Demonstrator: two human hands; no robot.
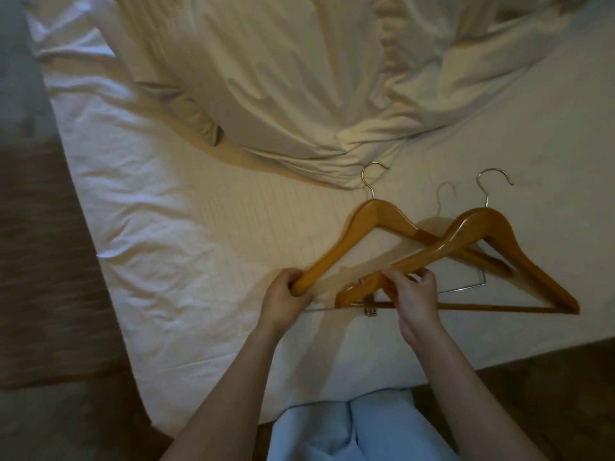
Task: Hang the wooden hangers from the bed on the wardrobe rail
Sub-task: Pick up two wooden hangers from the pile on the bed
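Two wooden hangers with metal hooks overlap near the bed's front right corner. The left hanger lies with its hook toward the duvet; my left hand is closed around the tip of its left arm. The right hanger has a wooden bottom bar and crosses over the first one. My right hand pinches its left arm close to the end, fingers wrapped over the wood. A thin metal bar with a small clip shows beneath the hangers. No wardrobe rail is visible.
A crumpled cream duvet fills the far part of the bed. Brown carpet runs along the bed's left side and at the lower right. My legs in light blue trousers stand against the bed's front edge.
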